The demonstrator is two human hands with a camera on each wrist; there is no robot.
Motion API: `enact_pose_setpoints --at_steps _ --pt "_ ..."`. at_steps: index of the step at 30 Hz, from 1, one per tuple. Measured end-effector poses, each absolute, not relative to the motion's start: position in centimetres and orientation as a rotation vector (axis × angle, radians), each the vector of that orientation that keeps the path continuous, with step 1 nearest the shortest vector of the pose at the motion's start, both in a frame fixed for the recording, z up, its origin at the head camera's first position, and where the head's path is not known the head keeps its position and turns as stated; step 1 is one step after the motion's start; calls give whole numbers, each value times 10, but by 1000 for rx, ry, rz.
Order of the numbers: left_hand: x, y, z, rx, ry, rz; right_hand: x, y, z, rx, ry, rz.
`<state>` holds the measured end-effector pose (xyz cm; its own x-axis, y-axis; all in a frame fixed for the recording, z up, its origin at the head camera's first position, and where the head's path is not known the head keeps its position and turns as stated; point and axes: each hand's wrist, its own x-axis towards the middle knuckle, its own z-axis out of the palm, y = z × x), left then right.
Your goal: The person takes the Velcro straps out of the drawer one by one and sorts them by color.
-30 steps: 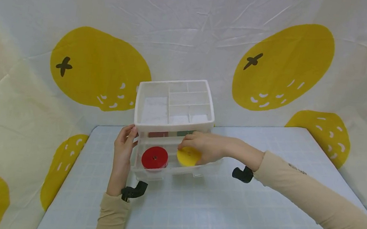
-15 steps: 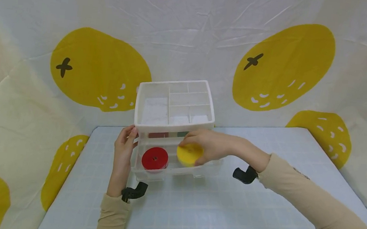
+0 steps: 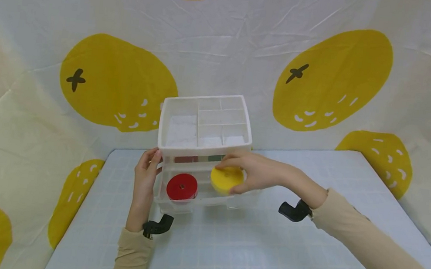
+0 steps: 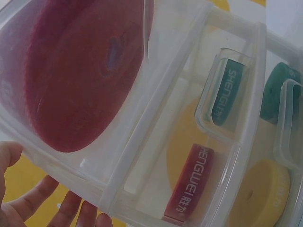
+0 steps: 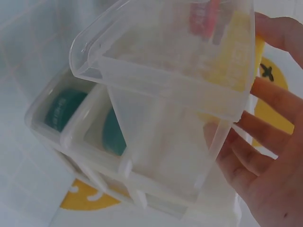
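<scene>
My right hand [image 3: 254,172] has the yellow roll [image 3: 225,177] pinched by its rim, thumb on the side nearer me and fingers on the far side, so the roll sits directly to the left of my palm. It is a squat disc with no long side to mind; its flat face looks up at me and the line through its middle runs roughly upright. It is at the right part of the pulled-out drawer [image 3: 212,201], though from above I can't fairly tell whether its underside touches the drawer floor or hangs just over it. The red roll [image 3: 175,186] lies in the same drawer to its left, apart from it, and there my left hand [image 3: 145,175] is the nearer one. That hand holds neither roll: its fingers are loose against the left side of the white box [image 3: 206,149], well apart from the yellow roll, which is plainly my right hand's side
</scene>
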<state>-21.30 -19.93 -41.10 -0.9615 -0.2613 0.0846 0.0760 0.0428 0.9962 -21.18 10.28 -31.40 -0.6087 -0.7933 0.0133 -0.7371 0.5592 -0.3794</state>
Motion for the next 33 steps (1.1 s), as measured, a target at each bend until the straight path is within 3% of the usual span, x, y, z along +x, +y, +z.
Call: enact_pose_setpoints --at_steps 33 --pt "-212 -198 -410 204 -2086 -1998 -183 161 -312 -1233 2899 -851"
